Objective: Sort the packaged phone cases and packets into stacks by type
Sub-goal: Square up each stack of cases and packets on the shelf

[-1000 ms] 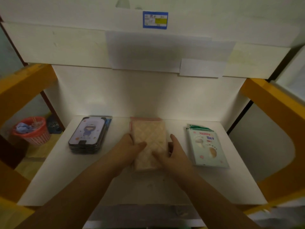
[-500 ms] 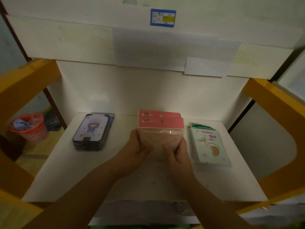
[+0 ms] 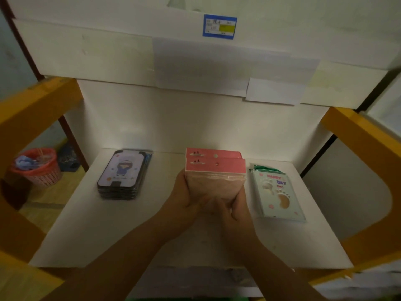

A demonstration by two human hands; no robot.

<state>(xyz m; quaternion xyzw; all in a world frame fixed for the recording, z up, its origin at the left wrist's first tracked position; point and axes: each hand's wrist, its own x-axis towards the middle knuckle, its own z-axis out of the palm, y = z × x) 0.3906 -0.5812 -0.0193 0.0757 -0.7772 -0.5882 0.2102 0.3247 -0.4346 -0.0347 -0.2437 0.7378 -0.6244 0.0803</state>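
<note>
— How many piles are on the white tabletop [image 3: 91, 235]?

— Three. At centre, a bundle of pink-header packets [image 3: 214, 170]; two pink header cards show, one just behind the other, and I can't count any more than that. The left hand [image 3: 186, 196] grips the bundle's left edge and the right hand [image 3: 233, 206] its lower right corner, fingers curled round it, holding it tilted up off the surface.

— And either side?

— Left of centre lies one stack of phone cases [image 3: 123, 174] with a cartoon figure on top; several layers, too blurred to count. Right of centre sits a pale green packet stack [image 3: 277, 194] printed "HAPPY DAY", well apart from the hands.

— Anything else?

— One red basket [image 3: 35, 168] at the far left edge, and one blue label [image 3: 219, 26] at the top.
</note>
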